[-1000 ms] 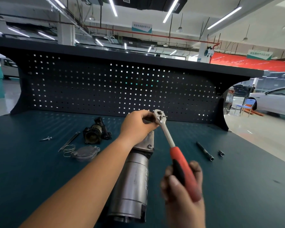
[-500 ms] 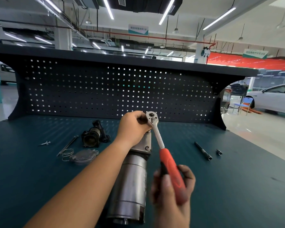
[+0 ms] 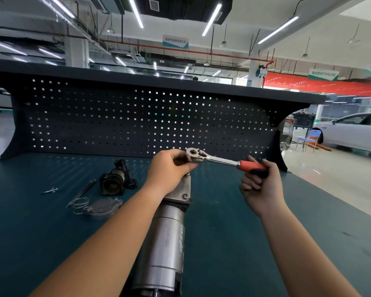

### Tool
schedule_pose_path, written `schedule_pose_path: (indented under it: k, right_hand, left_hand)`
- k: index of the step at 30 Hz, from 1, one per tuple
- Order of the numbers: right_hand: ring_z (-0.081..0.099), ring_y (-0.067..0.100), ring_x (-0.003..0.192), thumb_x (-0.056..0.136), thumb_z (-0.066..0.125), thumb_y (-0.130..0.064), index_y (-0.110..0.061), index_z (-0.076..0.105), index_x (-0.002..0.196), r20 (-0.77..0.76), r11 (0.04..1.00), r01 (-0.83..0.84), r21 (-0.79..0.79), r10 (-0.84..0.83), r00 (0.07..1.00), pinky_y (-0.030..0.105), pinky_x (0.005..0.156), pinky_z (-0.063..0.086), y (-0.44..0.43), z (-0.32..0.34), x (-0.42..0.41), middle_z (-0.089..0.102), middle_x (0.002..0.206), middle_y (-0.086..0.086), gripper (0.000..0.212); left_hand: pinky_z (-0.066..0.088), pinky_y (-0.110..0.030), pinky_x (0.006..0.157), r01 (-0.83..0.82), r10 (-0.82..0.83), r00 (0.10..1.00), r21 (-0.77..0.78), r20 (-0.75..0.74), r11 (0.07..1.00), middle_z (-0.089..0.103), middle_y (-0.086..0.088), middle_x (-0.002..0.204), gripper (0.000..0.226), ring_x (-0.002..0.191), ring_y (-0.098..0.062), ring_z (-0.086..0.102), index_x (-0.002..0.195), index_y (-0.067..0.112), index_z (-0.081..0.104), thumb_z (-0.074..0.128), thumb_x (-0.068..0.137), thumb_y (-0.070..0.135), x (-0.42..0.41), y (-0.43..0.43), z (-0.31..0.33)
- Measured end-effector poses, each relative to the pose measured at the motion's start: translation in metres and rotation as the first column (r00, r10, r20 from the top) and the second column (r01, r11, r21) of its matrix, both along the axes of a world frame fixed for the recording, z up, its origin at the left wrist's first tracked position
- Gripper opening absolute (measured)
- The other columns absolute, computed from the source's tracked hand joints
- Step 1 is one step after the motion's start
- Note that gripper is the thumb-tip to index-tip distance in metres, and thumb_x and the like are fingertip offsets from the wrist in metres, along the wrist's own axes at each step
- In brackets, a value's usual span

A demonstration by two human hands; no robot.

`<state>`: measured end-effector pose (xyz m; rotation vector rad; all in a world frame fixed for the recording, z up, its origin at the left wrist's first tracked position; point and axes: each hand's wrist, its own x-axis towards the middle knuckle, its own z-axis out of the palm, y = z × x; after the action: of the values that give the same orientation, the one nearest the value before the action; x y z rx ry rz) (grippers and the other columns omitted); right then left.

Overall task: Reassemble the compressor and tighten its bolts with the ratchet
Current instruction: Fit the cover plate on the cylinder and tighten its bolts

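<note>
A long steel compressor body (image 3: 165, 243) lies lengthwise on the dark green bench, its flanged end pointing away from me. My left hand (image 3: 169, 170) curls over that far end and pinches the head of the ratchet (image 3: 214, 158). The ratchet's chrome shaft runs to the right, level with the bench. My right hand (image 3: 261, 185) grips its red and black handle. What sits under the ratchet head is hidden by my left fingers.
To the left lie a black housing part (image 3: 116, 181), a clear round cover (image 3: 102, 207) with a wire spring, a long thin bolt (image 3: 81, 192) and a small bolt (image 3: 49, 191). A dark pegboard wall (image 3: 137, 121) closes off the back of the bench.
The ratchet handle has swung from pointing toward me round to the right, with my right hand following it. My left hand stays at the ratchet head on the compressor's far end.
</note>
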<state>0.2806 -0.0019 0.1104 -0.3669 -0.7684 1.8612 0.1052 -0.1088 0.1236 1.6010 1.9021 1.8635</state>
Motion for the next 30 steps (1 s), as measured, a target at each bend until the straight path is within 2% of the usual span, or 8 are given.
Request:
schedule_pose_path:
  k: [6, 9, 11, 17, 21, 24, 27, 30]
  right_hand:
    - [0.028, 0.004, 0.034, 0.089, 0.046, -0.025, -0.016, 0.063, 0.087, -0.192, 0.998, 0.052, -0.029, -0.056, 0.98, 0.012, 0.036, 0.025, -0.072, -0.039, 0.01, 0.039, 0.046, -0.005, 0.02]
    - [0.045, 0.008, 0.038, 0.063, 0.058, -0.016, -0.015, 0.062, 0.097, -0.221, 0.998, 0.058, 0.022, -0.051, 0.974, 0.012, 0.04, 0.039, -0.125, -0.059, 0.001, 0.065, 0.065, 0.006, 0.034]
    - [0.057, 0.015, 0.042, 0.041, 0.058, 0.004, -0.019, 0.06, 0.1, -0.14, 0.998, 0.03, 0.055, -0.022, 0.99, 0.017, 0.038, 0.043, -0.154, -0.069, -0.011, 0.067, 0.066, 0.015, 0.063]
    - [0.061, 0.017, 0.052, 0.053, 0.06, -0.001, -0.025, 0.047, 0.106, 0.091, 0.982, -0.094, 0.161, 0.08, 0.993, 0.02, 0.047, 0.046, -0.193, -0.063, -0.045, 0.068, 0.067, 0.018, 0.06]
    - [0.057, 0.016, 0.049, 0.05, 0.06, 0.002, -0.026, 0.05, 0.111, 0.052, 0.967, -0.142, 0.211, 0.134, 0.99, 0.021, 0.043, 0.043, -0.189, -0.062, -0.033, 0.066, 0.065, 0.016, 0.068]
    - [0.057, 0.016, 0.049, 0.033, 0.073, 0.003, -0.018, 0.063, 0.114, -0.062, 0.976, -0.031, 0.214, 0.045, 0.997, 0.021, 0.039, 0.043, -0.182, -0.06, -0.014, 0.068, 0.074, 0.019, 0.084]
    - [0.054, 0.008, 0.048, 0.052, 0.069, -0.003, -0.022, 0.077, 0.095, -0.231, 0.979, 0.113, 0.171, -0.071, 0.97, 0.012, 0.044, 0.041, -0.15, -0.056, -0.002, 0.07, 0.076, 0.01, 0.047]
    - [0.044, 0.004, 0.046, 0.08, 0.051, -0.012, -0.019, 0.068, 0.103, -0.287, 0.98, 0.183, 0.073, -0.155, 0.945, 0.011, 0.044, 0.035, -0.09, -0.043, 0.004, 0.055, 0.062, -0.002, 0.03]
  left_hand:
    - [0.056, -0.039, 0.08, -0.011, 0.009, 0.999, -0.038, -0.042, 0.999, 0.072, 0.014, 0.079, 0.014, 0.078, -0.006, 0.068, 0.075, 0.033, 0.068, 0.078, 0.075, 0.024, 0.001, -0.001, 0.0]
    - [0.055, -0.04, 0.08, -0.014, 0.011, 0.998, -0.046, -0.055, 0.999, 0.072, 0.013, 0.079, 0.014, 0.08, -0.007, 0.068, 0.075, 0.033, 0.068, 0.08, 0.074, 0.026, 0.001, -0.002, 0.001]
    - [0.055, -0.04, 0.079, -0.018, 0.015, 0.998, -0.046, -0.065, 0.999, 0.071, 0.014, 0.077, 0.019, 0.078, -0.007, 0.068, 0.073, 0.035, 0.067, 0.08, 0.073, 0.022, 0.001, -0.003, 0.001]
    - [0.055, -0.029, 0.07, -0.071, 0.069, 0.995, -0.031, -0.076, 0.997, 0.07, 0.013, 0.072, 0.019, 0.069, -0.002, 0.065, 0.07, 0.032, 0.067, 0.084, 0.069, 0.023, 0.001, -0.001, -0.001]
    - [0.052, -0.022, 0.069, -0.05, 0.048, 0.994, -0.02, -0.095, 0.999, 0.069, 0.014, 0.073, 0.024, 0.071, -0.001, 0.064, 0.07, 0.033, 0.065, 0.079, 0.073, 0.013, 0.0, -0.001, -0.001]
    - [0.051, -0.016, 0.068, -0.026, 0.026, 0.997, 0.0, -0.075, 1.0, 0.068, 0.016, 0.073, 0.028, 0.073, -0.003, 0.066, 0.069, 0.033, 0.065, 0.076, 0.075, 0.009, -0.001, -0.002, -0.001]
    - [0.05, -0.012, 0.068, 0.013, -0.013, 0.999, 0.016, -0.044, 1.0, 0.068, 0.02, 0.069, 0.025, 0.071, 0.003, 0.065, 0.069, 0.035, 0.065, 0.078, 0.075, 0.014, -0.001, -0.003, -0.001]
    - [0.05, -0.013, 0.073, 0.04, -0.039, 0.999, 0.029, -0.022, 0.999, 0.07, 0.019, 0.073, 0.022, 0.076, 0.002, 0.066, 0.07, 0.033, 0.067, 0.077, 0.077, 0.014, 0.0, -0.003, -0.001]
